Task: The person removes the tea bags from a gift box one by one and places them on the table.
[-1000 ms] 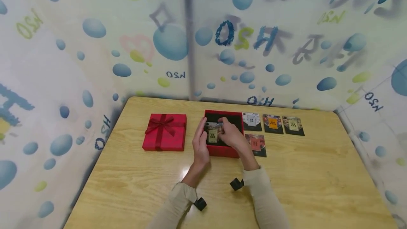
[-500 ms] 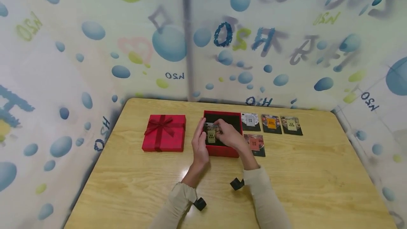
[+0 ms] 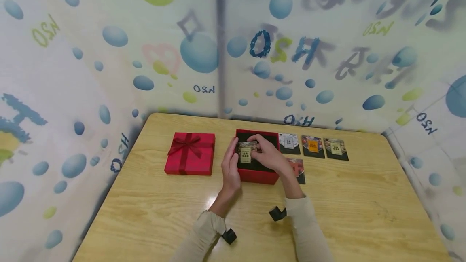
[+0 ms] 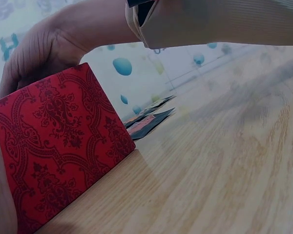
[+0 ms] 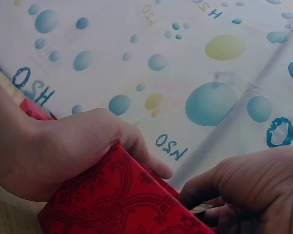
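A red gift box [image 3: 259,176] with a dark lining stands lidless on the table. At its left wall rests my left hand [image 3: 231,169], fingers mostly straight along the side. My right hand [image 3: 271,157] reaches over the box from the right and pinches a printed flat packet [image 3: 246,155] with a pale label. The packet is at the left part of the box opening; whether it touches the lining I cannot tell. In the left wrist view the patterned box wall [image 4: 58,141] hides the packet. The right wrist view shows my left hand [image 5: 83,146] against the box.
A red lid [image 3: 190,155] with a dark red bow lies left of the box. To the right lie several similar packets: a white one [image 3: 289,144], an orange one [image 3: 313,146], a pale-label one [image 3: 336,148] and a red one [image 3: 298,169] partly behind my right arm.
The packet has shifted slightly toward the back of the box with my right hand. My right forearm has moved a little right. My left hand keeps its place; the head view has shifted slightly.
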Action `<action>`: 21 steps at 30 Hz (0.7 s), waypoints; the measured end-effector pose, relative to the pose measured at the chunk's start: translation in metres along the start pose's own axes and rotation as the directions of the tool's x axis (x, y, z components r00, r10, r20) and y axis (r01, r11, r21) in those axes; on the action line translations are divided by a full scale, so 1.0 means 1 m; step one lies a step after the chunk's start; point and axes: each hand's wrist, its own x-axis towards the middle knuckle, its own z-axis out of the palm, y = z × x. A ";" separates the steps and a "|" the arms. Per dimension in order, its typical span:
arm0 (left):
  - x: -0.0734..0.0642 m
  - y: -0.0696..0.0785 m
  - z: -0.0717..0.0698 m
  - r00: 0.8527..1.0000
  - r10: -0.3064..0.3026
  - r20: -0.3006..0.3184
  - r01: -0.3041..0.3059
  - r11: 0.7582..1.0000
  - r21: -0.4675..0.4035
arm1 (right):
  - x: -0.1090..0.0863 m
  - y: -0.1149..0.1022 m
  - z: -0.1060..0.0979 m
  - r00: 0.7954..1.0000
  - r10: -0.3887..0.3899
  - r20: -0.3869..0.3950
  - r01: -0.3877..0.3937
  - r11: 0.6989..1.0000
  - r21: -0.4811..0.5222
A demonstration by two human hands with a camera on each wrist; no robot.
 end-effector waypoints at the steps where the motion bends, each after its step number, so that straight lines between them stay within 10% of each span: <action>1: 0.000 0.000 0.000 1.000 -0.003 0.003 0.002 1.000 0.002 | -0.001 -0.001 -0.001 1.000 -0.009 0.002 0.009 1.000 0.007; 12: 0.000 0.002 0.001 1.000 -0.014 0.004 0.014 1.000 -0.006 | -0.006 -0.004 -0.011 1.000 0.002 0.001 -0.002 1.000 0.009; 21: 0.004 0.037 -0.002 0.999 -0.046 0.012 0.046 0.999 0.020 | -0.008 -0.006 -0.014 1.000 -0.004 0.004 0.004 1.000 0.027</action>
